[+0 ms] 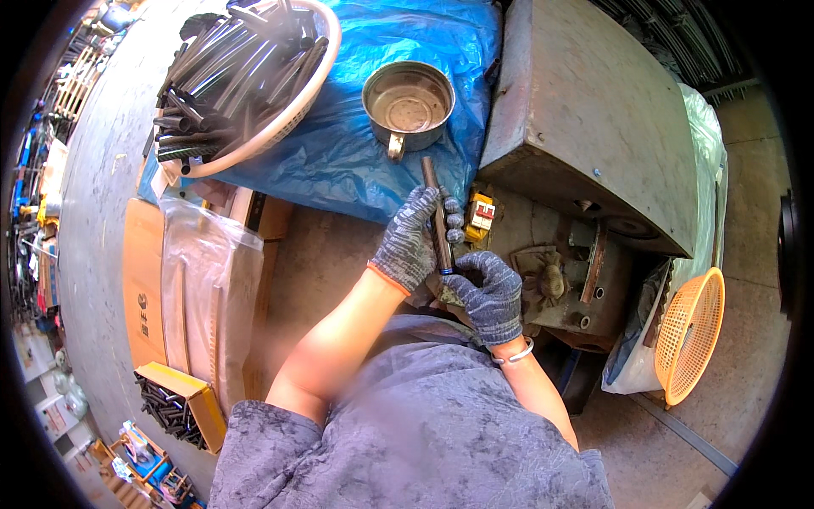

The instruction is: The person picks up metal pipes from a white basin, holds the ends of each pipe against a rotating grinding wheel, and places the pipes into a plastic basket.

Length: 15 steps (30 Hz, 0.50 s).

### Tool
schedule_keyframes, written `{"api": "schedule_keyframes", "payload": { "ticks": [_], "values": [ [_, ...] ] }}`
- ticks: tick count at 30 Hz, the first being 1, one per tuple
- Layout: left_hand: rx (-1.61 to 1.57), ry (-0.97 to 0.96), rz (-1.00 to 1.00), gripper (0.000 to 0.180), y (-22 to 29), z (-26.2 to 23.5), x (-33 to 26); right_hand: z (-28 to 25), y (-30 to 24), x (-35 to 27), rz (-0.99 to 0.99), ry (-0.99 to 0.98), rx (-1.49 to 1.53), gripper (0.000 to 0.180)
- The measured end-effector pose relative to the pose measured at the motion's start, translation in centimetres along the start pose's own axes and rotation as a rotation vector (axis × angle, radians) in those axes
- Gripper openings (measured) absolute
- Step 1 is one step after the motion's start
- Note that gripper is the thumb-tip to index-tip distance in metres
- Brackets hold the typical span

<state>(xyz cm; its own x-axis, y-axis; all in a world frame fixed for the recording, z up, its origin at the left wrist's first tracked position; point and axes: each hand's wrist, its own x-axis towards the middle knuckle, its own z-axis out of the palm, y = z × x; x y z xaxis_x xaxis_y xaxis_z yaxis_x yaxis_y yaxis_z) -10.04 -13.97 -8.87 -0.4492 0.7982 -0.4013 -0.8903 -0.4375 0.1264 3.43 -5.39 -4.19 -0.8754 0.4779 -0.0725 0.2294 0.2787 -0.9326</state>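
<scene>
A short dark tube (440, 239) with a blue band near its lower end stands tilted in front of my body. My left hand (409, 242), in a grey knit glove with an orange cuff, is closed around its middle. At the lower end, my right hand (492, 297), gloved alike, pinches the tube by the blue band; its fingertips partly hide that end. Just beyond the tube's upper end, a metal mug (427, 141) rests on blue plastic sheeting (339, 182), its handle toward me. A yellow switch box (481, 214) with a white-and-red front sits right of my left hand.
A pale basket (292, 112) heaped with dark tubes stands at the far left. To the right is a large metal housing (593, 102) above a machine bed with metal fittings (543, 276). An orange basket (691, 335) hangs farther right. Cardboard (144, 280) and a box of short dark pieces (191, 399) lie left.
</scene>
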Motion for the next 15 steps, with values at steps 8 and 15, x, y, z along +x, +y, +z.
{"api": "schedule_keyframes", "payload": {
  "ticks": [8,15],
  "values": [
    [0.126,0.055,0.115,0.021,-0.1,0.2,0.0,0.4,0.9,-0.1,0.18,-0.027,0.108,0.022],
    [0.087,0.044,0.107,0.023,0.0,0.3,0.0,0.2,0.6,0.9,0.228,-0.081,0.047,0.029]
  ]
}}
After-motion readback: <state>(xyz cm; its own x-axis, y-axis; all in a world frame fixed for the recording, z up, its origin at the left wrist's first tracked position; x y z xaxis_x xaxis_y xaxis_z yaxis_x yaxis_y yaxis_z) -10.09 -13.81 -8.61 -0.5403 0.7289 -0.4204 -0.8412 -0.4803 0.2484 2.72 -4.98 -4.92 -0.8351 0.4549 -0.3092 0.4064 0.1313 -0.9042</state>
